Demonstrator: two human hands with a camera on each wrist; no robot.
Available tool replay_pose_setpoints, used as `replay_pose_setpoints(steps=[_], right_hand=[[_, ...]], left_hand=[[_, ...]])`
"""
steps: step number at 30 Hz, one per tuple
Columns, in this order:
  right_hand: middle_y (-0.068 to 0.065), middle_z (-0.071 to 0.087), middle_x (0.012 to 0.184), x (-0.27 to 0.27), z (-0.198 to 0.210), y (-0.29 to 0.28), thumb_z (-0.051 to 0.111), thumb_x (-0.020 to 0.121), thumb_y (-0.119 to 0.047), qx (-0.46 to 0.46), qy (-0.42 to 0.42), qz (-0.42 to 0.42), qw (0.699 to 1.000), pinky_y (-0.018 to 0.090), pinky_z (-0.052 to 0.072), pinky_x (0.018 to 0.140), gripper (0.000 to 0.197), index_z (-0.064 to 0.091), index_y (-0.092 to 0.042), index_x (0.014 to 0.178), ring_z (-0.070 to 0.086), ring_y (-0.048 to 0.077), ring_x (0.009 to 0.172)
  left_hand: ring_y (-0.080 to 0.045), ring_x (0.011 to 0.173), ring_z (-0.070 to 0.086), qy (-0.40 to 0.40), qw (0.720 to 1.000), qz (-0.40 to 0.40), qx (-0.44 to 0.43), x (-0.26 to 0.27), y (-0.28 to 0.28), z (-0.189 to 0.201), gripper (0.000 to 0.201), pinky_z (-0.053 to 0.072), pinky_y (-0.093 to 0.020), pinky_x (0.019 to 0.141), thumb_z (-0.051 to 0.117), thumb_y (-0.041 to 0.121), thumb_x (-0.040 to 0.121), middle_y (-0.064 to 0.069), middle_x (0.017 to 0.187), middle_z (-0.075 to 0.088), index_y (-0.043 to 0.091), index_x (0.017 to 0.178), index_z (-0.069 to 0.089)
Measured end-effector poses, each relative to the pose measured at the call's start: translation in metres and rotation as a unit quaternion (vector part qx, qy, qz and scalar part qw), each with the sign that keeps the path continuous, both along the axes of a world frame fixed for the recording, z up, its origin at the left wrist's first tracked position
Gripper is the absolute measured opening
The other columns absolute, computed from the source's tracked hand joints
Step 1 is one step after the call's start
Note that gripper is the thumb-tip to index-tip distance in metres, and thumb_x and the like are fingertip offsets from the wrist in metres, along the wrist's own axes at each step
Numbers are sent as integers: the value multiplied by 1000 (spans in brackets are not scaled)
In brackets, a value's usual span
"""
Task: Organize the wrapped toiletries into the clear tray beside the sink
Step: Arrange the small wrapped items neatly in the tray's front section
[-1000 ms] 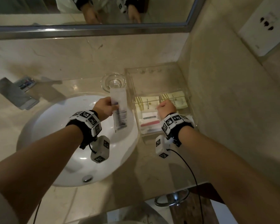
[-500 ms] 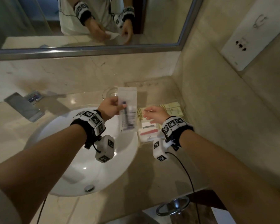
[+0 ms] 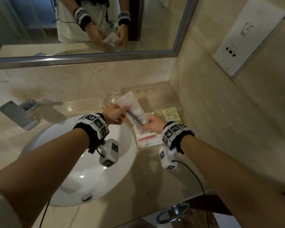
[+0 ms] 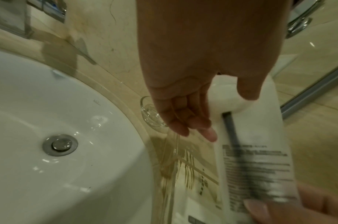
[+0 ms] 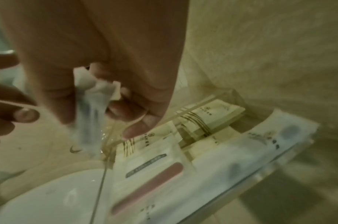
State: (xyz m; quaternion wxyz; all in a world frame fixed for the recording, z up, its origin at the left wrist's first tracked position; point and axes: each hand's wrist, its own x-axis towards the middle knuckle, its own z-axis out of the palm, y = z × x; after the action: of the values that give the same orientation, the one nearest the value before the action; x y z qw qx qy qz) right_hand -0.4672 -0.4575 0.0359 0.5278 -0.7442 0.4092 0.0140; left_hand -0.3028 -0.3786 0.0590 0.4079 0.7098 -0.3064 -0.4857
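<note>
Head view: I am pinching the wrapped packet [image 3: 135, 111] at both ends, left hand [image 3: 115, 113] and right hand [image 3: 155, 124], above the clear tray's [image 3: 179, 109] sink-side edge.

My right hand [image 5: 110, 63] pinches the crumpled end of a clear packet [image 5: 91, 103], fingers [image 5: 137, 130] curled around it just above the clear tray [image 5: 290, 153]. In the tray lie cream packets with gold stripes [image 5: 208, 119] and a white packet with a pink strip [image 5: 147, 188]. My left hand's fingers [image 5: 20, 115] show at the left edge. The white sink [image 5: 49, 201] sits beside the tray, all rather blurred.
</note>
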Motion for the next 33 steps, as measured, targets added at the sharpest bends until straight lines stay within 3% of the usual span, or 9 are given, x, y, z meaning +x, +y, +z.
replay_pose_setpoints(steps=[7, 11, 13, 17, 20, 23, 27, 29, 33], right_hand=[[5, 55, 87, -9, -9, -10, 51, 83, 7, -189, 32, 13, 981, 29, 42, 68, 31, 65, -4, 109, 52, 20, 76], [6, 47, 109, -17, -15, -16, 54, 84, 4, -244, 43, -34, 968, 29, 45, 93, 37, 63, -11, 116, 48, 19, 97], [9, 46, 121, -19, -17, -18, 59, 84, -2, -272, 60, -76, 957, 33, 43, 99, 31, 62, -13, 113, 45, 24, 113], [12, 40, 136, -22, -15, -27, 65, 82, -3, -100, 10, -177, 979, 28, 44, 90, 49, 45, -8, 127, 48, 29, 121], [13, 39, 142, -26, -15, -29, 65, 79, 7, 8, -23, -189, 982, 39, 49, 97, 70, 34, -14, 138, 50, 31, 121], [16, 46, 124, -28, -13, -30, 51, 85, 14, 86, -86, -214, 969, 39, 51, 87, 64, 33, -16, 139, 59, 28, 97], [9, 50, 113, -32, -10, -34, 46, 91, -2, 155, -125, -255, 946, 33, 50, 76, 46, 40, -17, 134, 60, 20, 81], [10, 51, 121, -33, -13, -37, 53, 92, -11, 121, -112, -270, 949, 34, 51, 79, 37, 46, -13, 128, 58, 23, 93], [9, 60, 108, -39, -20, -41, 63, 87, -18, 71, -68, -229, 968, 37, 52, 87, 24, 54, -10, 108, 59, 28, 103]], left_hand=[[-14, 43, 54, 69, 995, 67, 1, -3, -6, -4, 40, 50, -26, 64, 39, 60, 88, -8, 65, 67, 22, 97, 48], [-13, 54, 58, 57, 998, 25, 13, -6, -9, -8, 8, 51, -23, 54, 50, 16, 92, -9, 72, 63, 11, 88, 55], [-12, 63, 59, 40, 999, 11, -4, -6, -11, -13, 15, 50, -13, 48, 52, -2, 88, -8, 77, 60, 7, 78, 60], [-12, 70, 55, -25, 999, -28, -31, -8, -14, -21, 27, 51, -8, 55, 55, -12, 81, -3, 75, 58, 12, 71, 62], [-21, 80, 56, -39, 998, -32, -25, -6, -17, -26, 31, 53, -26, 76, 57, -13, 78, -4, 78, 59, 16, 69, 61], [-27, 95, 55, -41, 998, -35, -22, -2, -19, -29, 28, 48, -36, 86, 57, -13, 78, -9, 93, 59, 14, 79, 63], [-22, 88, 54, -47, 997, -35, -43, -5, -22, -27, 47, 53, -21, 69, 52, -18, 79, -10, 97, 56, 2, 121, 54], [-19, 78, 53, -27, 998, -27, -53, -8, -23, -25, 55, 51, -10, 54, 49, -22, 79, -3, 85, 54, 4, 128, 47], [-18, 76, 55, -17, 998, -6, -58, -7, -28, -29, 67, 52, -15, 53, 50, -21, 78, -11, 94, 58, 13, 135, 42]])
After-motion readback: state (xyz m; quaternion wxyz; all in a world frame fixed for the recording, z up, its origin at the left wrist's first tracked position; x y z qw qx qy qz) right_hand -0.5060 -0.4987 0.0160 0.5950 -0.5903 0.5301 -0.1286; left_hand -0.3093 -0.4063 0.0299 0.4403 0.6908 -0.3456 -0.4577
